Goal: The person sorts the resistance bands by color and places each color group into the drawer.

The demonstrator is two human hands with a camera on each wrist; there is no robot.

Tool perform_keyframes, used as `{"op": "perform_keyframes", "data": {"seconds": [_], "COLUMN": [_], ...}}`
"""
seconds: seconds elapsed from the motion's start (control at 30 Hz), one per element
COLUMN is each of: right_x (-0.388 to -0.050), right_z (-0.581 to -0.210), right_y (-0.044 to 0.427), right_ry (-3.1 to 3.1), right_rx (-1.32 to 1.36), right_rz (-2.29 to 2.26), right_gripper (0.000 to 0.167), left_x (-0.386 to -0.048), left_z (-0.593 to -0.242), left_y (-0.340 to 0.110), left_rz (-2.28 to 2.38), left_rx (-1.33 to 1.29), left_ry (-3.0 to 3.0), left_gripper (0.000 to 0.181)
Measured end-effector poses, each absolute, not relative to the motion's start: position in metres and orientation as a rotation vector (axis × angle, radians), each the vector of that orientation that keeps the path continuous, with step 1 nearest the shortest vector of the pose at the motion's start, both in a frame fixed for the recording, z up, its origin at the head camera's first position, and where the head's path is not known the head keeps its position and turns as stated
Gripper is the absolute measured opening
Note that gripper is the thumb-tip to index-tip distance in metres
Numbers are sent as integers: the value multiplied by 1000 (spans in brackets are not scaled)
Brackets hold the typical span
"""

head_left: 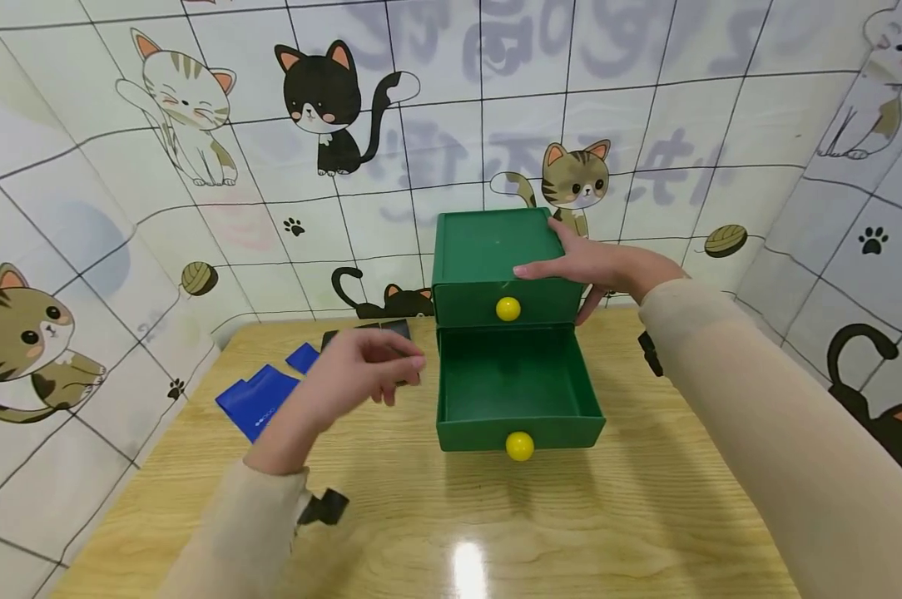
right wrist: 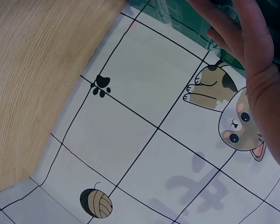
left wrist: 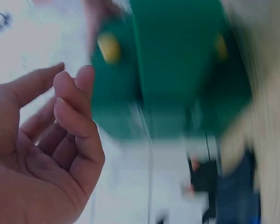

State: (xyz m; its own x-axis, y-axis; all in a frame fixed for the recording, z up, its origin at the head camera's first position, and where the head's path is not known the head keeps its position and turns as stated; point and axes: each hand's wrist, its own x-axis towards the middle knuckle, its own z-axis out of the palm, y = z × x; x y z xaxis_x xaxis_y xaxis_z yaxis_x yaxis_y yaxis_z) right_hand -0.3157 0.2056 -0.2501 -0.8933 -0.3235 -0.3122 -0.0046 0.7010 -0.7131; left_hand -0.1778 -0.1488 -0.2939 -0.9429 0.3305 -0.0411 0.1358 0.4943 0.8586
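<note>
A green two-drawer box (head_left: 499, 243) with yellow round knobs stands on the table. Its lower drawer (head_left: 518, 433) is pulled out, with nothing visible inside; the upper drawer (head_left: 466, 306) is in. My right hand (head_left: 597, 262) rests on the box's right side, thumb and a finger over the top, other fingers down the side wall. In the right wrist view those fingers (right wrist: 254, 37) look fairly straight. My left hand (head_left: 361, 366) hovers left of the lower drawer, apart from it, fingers loosely bent and holding nothing. The box is blurred in the left wrist view.
Blue flat pieces (head_left: 260, 401) lie at the table's left. Behind my left hand is a dark flat object (head_left: 393, 328), partly hidden. A wall sheet (head_left: 451, 166) printed with cats and a grid borders the wooden table (head_left: 391, 532) at the back and sides.
</note>
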Motion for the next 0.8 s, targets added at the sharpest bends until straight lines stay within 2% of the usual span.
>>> {"op": "perform_keyframes", "data": {"seconds": [0.2, 0.4, 0.57, 0.8], "right_x": [-315, -314, -316, -316], "right_z": [-250, -251, -251, -252], "right_y": [206, 208, 210, 208], "right_ry": [2496, 2509, 2504, 2508], "right_rx": [-263, -254, -242, -250], "right_rz": [-1042, -1035, -1053, -1068], "right_gripper": [131, 130, 131, 129], "left_x": [-244, -293, -317, -331], "left_z": [-289, -305, -330, -367], "left_y": [-218, -255, -268, -285], "left_rz": [1113, 928, 949, 1058], "left_rx": [350, 383, 314, 149], "left_ry": [2772, 2779, 2785, 2776], "left_gripper": [38, 44, 49, 51]}}
